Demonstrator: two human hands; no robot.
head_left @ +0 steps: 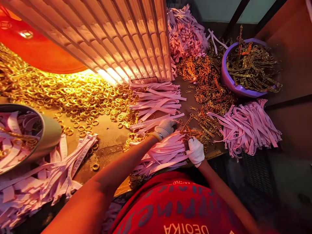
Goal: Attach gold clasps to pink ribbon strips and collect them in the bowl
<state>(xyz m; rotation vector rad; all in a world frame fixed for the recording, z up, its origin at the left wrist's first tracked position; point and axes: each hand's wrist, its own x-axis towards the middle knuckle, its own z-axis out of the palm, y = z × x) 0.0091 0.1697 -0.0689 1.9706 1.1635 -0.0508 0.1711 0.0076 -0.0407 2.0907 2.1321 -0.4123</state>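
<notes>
Pink straps [163, 154] lie bundled at the near edge of the tabletop [109, 133]. Your right hand [196, 151] closes on their ends beside brass clasps [207, 125], while your left hand [165, 127] rests curled on them, grip unclear.

Gloved left hand [165, 127] beside right hand [195, 151]
</notes>
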